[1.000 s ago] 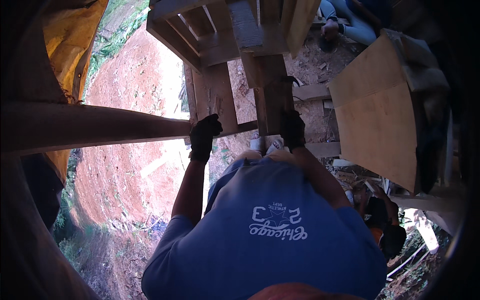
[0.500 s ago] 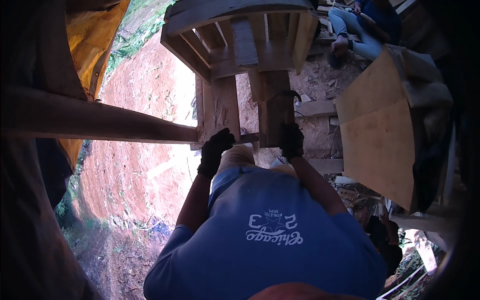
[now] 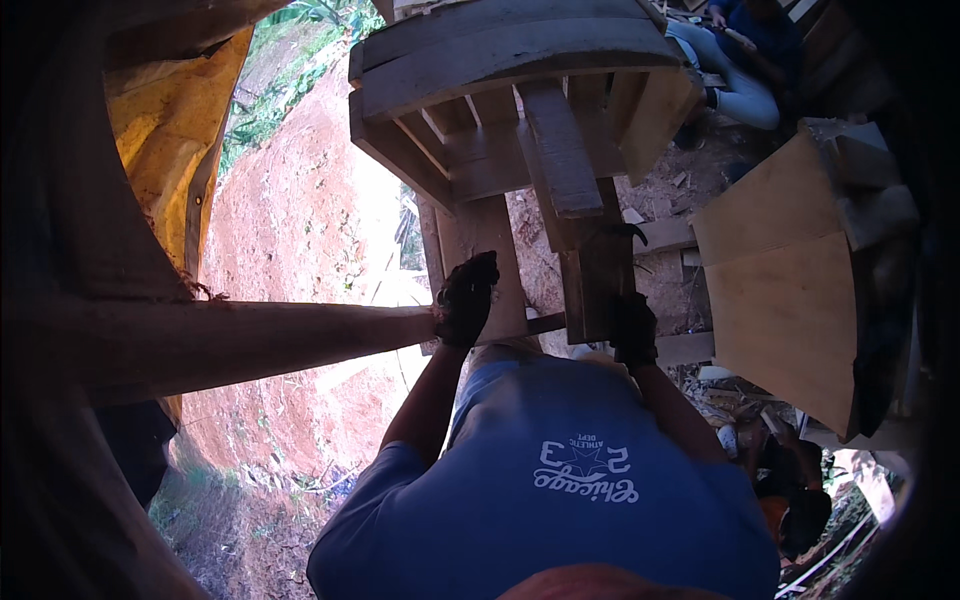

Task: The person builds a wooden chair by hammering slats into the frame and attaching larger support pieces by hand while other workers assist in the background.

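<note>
Below the slatted wooden frame [image 3: 520,60], close in front of the person's body, both gloved hands are raised at the near ends of two boards. The right hand [image 3: 633,330] is beside the outer edge of a short, dark board [image 3: 595,290], its fingers apparently closed around the handle of a claw hammer [image 3: 622,230] — the curved head shows above the hand, at the board's far edge, while the handle is mostly lost against the dark wood. Whether that hand also presses on the board, I cannot tell. The left hand [image 3: 468,300] is over the near part of a long plank [image 3: 480,230], just beside the end of a heavy beam [image 3: 300,345] that comes in from the left; its fingers look drawn together rather than spread (the black glove hides whether they pinch anything).

The frame is above the boards in view, with a narrow wooden bar [image 3: 563,160] sloping down from its middle. My reading is that the step in hand is handling or steadying these pieces, with no blow being struck. The next move would seem to call for a sure hold on the wood by the left hand — and room for the hammer head, clear of the frame and of the tan panel [image 3: 785,290] at the right.
</note>
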Demonstrator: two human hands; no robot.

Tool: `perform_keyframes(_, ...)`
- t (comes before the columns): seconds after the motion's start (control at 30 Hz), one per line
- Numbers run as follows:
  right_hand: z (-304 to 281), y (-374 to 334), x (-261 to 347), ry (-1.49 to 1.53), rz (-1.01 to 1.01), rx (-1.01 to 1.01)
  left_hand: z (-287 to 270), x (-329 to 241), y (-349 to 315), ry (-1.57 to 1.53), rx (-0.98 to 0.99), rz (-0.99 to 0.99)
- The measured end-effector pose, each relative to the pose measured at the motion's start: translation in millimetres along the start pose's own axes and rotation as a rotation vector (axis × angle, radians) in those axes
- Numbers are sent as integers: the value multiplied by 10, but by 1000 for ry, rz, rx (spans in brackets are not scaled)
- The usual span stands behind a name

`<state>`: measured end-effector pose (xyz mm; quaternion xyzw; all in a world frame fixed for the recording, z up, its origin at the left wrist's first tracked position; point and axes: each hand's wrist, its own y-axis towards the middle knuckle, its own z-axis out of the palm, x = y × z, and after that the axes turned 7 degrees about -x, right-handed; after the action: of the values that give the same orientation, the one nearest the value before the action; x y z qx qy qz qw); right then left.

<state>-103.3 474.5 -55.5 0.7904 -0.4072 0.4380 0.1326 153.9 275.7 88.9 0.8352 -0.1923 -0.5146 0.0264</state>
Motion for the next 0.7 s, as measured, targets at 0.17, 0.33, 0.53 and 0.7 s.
perform_keyframes(0.17, -215, -46, 249, -257, -355, -9, -76, 277, 468, 137, 22, 160)
perform_keyframes(0.33, -162, -51, 72, -365, -383, -14, -96, 483, 437, 57, -3, 151)
perform_keyframes(0.53, -129, -146, 203, -226, -253, -86, 3, 615, 496, -69, 132, -19)
perform_keyframes(0.7, 65, -102, -184, 37, -196, -51, 266, 457, 796, -2, 134, -36)
